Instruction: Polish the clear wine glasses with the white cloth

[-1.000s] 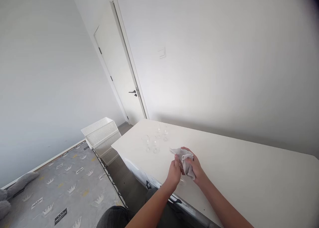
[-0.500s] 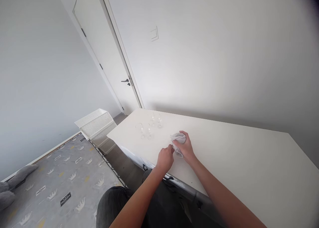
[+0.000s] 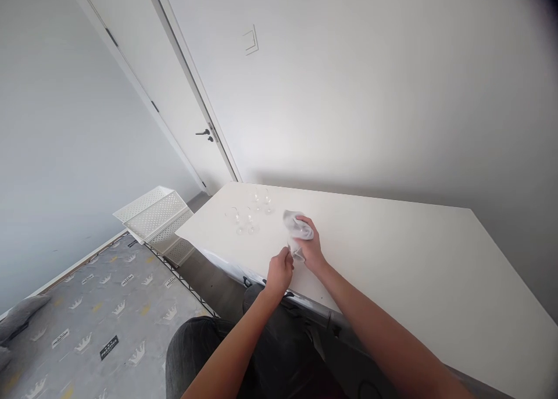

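Grey cloth (image 3: 300, 227): above white table (image 3: 401, 271), grasped in right hand (image 3: 311, 248), flaring out more toward the glasses (image 3: 250, 223) than half a second ago. Left hand (image 3: 279, 269): curled at the cloth's lower end; whether gripping anything, unclear.

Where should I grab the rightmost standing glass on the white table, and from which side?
Probably low on the stem, from the right: the rightmost glass stands upright and seems to narrow above its base, though its outline is faint. The other standing glasses are left of it.
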`<state>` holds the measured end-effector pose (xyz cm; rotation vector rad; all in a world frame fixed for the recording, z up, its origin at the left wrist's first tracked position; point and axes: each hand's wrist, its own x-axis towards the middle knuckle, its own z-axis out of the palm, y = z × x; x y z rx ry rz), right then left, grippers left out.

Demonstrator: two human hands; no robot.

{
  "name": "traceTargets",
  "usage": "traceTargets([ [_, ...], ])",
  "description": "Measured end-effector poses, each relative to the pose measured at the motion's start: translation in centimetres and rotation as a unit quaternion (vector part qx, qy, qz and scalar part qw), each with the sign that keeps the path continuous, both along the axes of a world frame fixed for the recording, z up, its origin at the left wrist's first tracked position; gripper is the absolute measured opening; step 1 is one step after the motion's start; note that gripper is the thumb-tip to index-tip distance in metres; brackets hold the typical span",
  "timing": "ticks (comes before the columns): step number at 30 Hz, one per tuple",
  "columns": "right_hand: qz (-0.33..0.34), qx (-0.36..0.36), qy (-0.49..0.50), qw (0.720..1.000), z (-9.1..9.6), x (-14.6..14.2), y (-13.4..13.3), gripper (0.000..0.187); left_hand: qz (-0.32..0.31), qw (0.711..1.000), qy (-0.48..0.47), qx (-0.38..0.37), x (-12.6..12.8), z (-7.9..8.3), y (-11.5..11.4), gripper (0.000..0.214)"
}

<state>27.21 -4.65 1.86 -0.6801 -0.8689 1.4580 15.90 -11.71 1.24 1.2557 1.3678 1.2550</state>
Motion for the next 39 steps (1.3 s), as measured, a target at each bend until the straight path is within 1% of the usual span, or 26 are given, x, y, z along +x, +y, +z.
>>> traceTargets([
  [1, 0.018, -0.022, 0.010, 1.000, 0.1, 0.2, 0.2, 0.049, -0.009, 1.000, -0.016, -0.007, 0.2, -0.1, -0.1, 0.045],
  [2, 0.051, -0.050, 0.013, 0.997, 0.1, 0.3, 0.3, 0.041, -0.017, 0.999, -0.033, -0.014, 0.4, -0.2, -0.2, 0.051],
  [4, 0.133, -0.084, -0.006, 0.988, 0.0, 0.3, 0.3, 0.043, -0.024, 0.997, -0.068, -0.030, 0.8, -0.1, 0.0, 0.059],
  [6, 0.180, -0.080, -0.036, 0.980, -0.2, 0.1, 0.2, 0.046, -0.022, 0.995, -0.090, -0.047, 0.8, 0.1, 0.4, 0.061],
  [8, 0.178, -0.056, -0.055, 0.981, -0.4, -0.3, 0.0, 0.041, -0.008, 0.994, -0.095, -0.057, 0.5, 0.4, 0.8, 0.057],
  [11, 0.132, -0.013, -0.081, 0.988, -0.8, -0.9, 0.0, 0.034, 0.032, 0.996, -0.069, -0.051, -0.3, 0.6, 1.1, 0.045],
  [14, 0.103, -0.009, -0.107, 0.989, -1.3, -1.2, 0.3, 0.028, 0.103, 0.994, -0.012, -0.033, -1.4, 0.9, 1.0, 0.029],
  [15, 0.095, -0.015, -0.112, 0.989, -1.4, -1.2, 0.5, 0.025, 0.133, 0.991, 0.007, -0.022, -1.9, 1.2, 0.8, 0.028],
  [17, 0.092, -0.029, -0.120, 0.988, -1.5, -1.1, 0.6, 0.024, 0.189, 0.981, 0.037, 0.007, -2.9, 2.2, 0.7, 0.039],
  [18, 0.103, -0.032, -0.122, 0.987, -1.4, -0.9, 0.5, 0.025, 0.203, 0.978, 0.043, 0.026, -3.4, 2.9, 0.7, 0.047],
  [19, 0.123, -0.032, -0.123, 0.984, -1.3, -0.9, 0.3, 0.026, 0.201, 0.978, 0.037, 0.045, -3.8, 3.7, 0.8, 0.053],
  [20, 0.152, -0.028, -0.123, 0.980, -1.2, -0.8, 0.0, 0.027, 0.173, 0.983, 0.019, 0.059, -4.2, 4.6, 0.9, 0.056],
  [23, 0.258, -0.013, -0.126, 0.958, -0.7, -1.0, -1.3, 0.027, 0.023, 0.997, -0.050, 0.060, -4.5, 6.8, 1.5, 0.055],
  [24, 0.284, -0.007, -0.127, 0.950, -0.6, -1.2, -1.7, 0.025, -0.007, 0.997, -0.057, 0.053, -4.4, 7.3, 1.6, 0.052],
  [25, 0.301, 0.000, -0.129, 0.945, -0.6, -1.4, -2.1, 0.022, -0.013, 0.997, -0.052, 0.049, -4.2, 7.7, 1.7, 0.048],
  [26, 0.306, 0.008, -0.131, 0.943, -0.6, -1.6, -2.3, 0.019, 0.002, 0.998, -0.041, 0.053, -3.8, 8.0, 1.6, 0.043],
  [28, 0.282, 0.025, -0.135, 0.950, -0.7, -1.9, -2.5, 0.015, 0.065, 0.995, -0.018, 0.077, -3.0, 8.2, 1.2, 0.034],
  [30, 0.229, 0.041, -0.137, 0.963, -0.7, -2.1, -2.5, 0.028, 0.124, 0.985, 0.012, 0.118, -2.3, 8.3, 0.8, 0.029],
  [31, 0.215, 0.048, -0.134, 0.966, -0.7, -2.2, -2.5, 0.033, 0.136, 0.982, 0.018, 0.132, -2.1, 8.4, 0.7, 0.027],
  [32, 0.216, 0.053, -0.130, 0.966, -0.7, -2.1, -2.5, 0.031, 0.130, 0.982, 0.014, 0.136, -2.0, 8.5, 0.8, 0.025],
  [33, 0.235, 0.058, -0.126, 0.962, -0.6, -2.1, -2.5, 0.025, 0.113, 0.985, 0.002, 0.131, -2.1, 8.6, 0.9, 0.023],
  [34, 0.270, 0.059, -0.122, 0.953, -0.5, -2.0, -2.6, 0.016, 0.089, 0.989, -0.017, 0.119, -2.3, 8.7, 1.0, 0.022],
  [35, 0.302, 0.053, -0.115, 0.945, -0.4, -2.0, -2.6, 0.014, 0.065, 0.992, -0.037, 0.105, -2.5, 8.8, 1.2, 0.021],
  [36, 0.317, 0.042, -0.107, 0.941, -0.3, -2.0, -2.6, 0.019, 0.052, 0.993, -0.051, 0.094, -2.7, 8.8, 1.4, 0.021],
  [37, 0.310, 0.028, -0.098, 0.945, -0.2, -2.0, -2.5, 0.023, 0.056, 0.992, -0.056, 0.094, -2.9, 8.9, 1.5, 0.021],
  [39, 0.247, 0.002, -0.073, 0.966, -0.2, -2.1, -2.1, 0.026, 0.117, 0.984, -0.048, 0.124, -3.1, 8.8, 1.4, 0.022],
])
